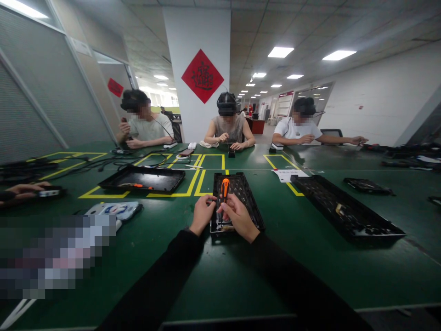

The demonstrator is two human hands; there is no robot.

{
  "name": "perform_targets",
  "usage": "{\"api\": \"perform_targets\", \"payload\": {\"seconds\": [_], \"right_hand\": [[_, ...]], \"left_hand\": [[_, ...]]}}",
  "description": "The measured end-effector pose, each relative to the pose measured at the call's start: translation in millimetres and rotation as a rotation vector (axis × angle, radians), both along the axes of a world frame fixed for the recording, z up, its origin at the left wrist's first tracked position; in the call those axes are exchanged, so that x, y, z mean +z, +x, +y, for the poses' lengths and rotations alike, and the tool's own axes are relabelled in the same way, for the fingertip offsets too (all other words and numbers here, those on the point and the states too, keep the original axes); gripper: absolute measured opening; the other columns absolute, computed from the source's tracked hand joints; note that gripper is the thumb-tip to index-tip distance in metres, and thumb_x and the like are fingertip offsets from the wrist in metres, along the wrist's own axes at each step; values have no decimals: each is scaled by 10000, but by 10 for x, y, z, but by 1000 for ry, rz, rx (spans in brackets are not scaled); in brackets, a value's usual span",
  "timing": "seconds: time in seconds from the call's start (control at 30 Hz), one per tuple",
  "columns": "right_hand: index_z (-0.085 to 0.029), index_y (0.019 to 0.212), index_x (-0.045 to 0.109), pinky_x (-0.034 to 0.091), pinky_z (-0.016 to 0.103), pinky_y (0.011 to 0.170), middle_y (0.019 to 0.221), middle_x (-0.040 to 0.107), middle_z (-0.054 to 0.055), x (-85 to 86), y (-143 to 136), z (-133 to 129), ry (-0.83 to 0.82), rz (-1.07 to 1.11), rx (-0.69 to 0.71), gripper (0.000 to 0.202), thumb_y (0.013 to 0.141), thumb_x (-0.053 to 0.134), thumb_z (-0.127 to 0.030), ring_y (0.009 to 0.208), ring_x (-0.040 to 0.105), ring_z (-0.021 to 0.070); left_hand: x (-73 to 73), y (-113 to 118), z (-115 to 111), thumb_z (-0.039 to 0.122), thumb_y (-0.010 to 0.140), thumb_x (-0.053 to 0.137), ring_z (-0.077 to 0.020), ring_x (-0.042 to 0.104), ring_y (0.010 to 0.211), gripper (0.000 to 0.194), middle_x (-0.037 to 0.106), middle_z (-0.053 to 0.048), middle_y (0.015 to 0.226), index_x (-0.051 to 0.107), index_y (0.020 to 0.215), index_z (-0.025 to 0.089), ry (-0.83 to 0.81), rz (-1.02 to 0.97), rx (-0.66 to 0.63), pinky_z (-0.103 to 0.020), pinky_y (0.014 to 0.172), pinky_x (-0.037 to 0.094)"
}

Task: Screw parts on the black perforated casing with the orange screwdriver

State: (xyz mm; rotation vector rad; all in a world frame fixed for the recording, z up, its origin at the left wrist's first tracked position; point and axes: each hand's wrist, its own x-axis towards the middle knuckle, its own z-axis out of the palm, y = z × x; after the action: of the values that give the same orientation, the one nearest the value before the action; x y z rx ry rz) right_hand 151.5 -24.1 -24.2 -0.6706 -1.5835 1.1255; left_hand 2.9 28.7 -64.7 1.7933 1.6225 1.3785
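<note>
An orange-and-black screwdriver (225, 187) stands nearly upright over a black rectangular tray (253, 216) on the green table. My right hand (240, 218) is closed around its lower handle, and the shaft points down into the near part of the tray. My left hand (203, 214) rests at the tray's left edge with its fingers pressed together; what they hold, if anything, is too small to make out. Small parts lie inside the tray, partly hidden by my right hand.
Black trays stand at the left (148, 179) and right (347, 209). A phone (113, 209) lies left of my hands. Cables (113, 161) cross the far left. Three people sit across the table; another person's hands (29, 189) show at the left edge.
</note>
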Motion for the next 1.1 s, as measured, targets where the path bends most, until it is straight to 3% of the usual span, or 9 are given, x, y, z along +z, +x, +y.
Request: {"api": "perform_targets", "payload": {"seconds": [0.2,0.4,0.63,0.9,1.1], "right_hand": [[-183,961,457,434,206,519,781,587,14,-13,-10,5,-18,32,-3,211,821,536,-318,615,542,99],[-184,1024,485,423,211,510,756,579,2,-6,14,10,23,-16,-3,205,880,430,-319,536,501,78],[-193,1004,440,438,209,521,793,598,16,-60,-8,29,-28,65,1,292,788,585,-326,693,590,130],[-173,975,514,420,222,537,731,610,11,34,30,-9,7,-22,29,180,862,466,-305,554,500,90],[-187,1018,446,416,211,530,728,618,2,3,3,0,-58,36,27,280,801,570,-315,617,565,110]], "left_hand": [[13,8,-4,151,720,487,-135,594,759,206,649,-51,916,638,861,148,-3,15,7,-277,756,468],[16,12,-1,146,723,486,-131,590,748,210,655,-51,917,640,866,149,-11,17,18,-270,756,461],[4,6,3,159,719,494,-135,591,751,199,651,-49,916,635,859,153,-9,5,7,-265,736,461],[-8,4,4,152,717,485,-131,589,740,219,654,-54,922,636,876,151,-12,-12,4,-273,741,465],[-8,4,15,166,718,491,-135,590,739,194,654,-49,902,638,844,156,1,1,8,-268,722,466]]}}
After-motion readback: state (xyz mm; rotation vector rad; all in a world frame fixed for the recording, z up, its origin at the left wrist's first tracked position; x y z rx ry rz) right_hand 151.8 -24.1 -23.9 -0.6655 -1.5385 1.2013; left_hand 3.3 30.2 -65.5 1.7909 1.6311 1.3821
